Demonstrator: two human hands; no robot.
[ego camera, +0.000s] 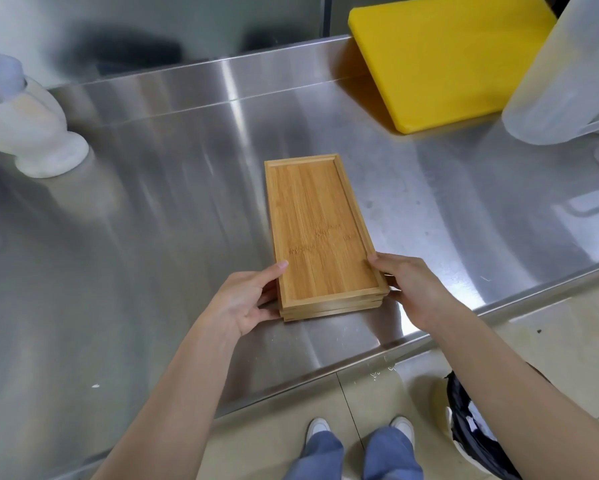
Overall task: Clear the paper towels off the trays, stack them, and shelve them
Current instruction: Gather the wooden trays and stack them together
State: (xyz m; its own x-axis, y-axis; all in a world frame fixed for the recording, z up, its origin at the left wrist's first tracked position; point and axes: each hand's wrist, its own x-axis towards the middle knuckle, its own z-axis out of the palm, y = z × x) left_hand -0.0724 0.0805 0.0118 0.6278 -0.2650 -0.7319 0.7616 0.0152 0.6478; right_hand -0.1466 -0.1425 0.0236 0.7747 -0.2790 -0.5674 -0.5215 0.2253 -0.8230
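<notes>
1. Shoes [360, 427] and a bin [475, 431] stood on the floor, nearest the camera.
2. Left hand [246, 299] and right hand [412, 289] each clamped a side of the trays [320, 223] at their near end.
3. Trays lay stacked mid-surface [152, 220], towel-free.
4. Farther back: white bottle [31, 126] left, yellow board [443, 60] and jug [565, 74] right.

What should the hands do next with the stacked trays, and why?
Probably lift the stack of wooden trays off the steel counter to carry it to a shelf. The left hand and right hand already grip its near end from both sides, the top tray is bare of paper, and the edges look roughly lined up.
</notes>
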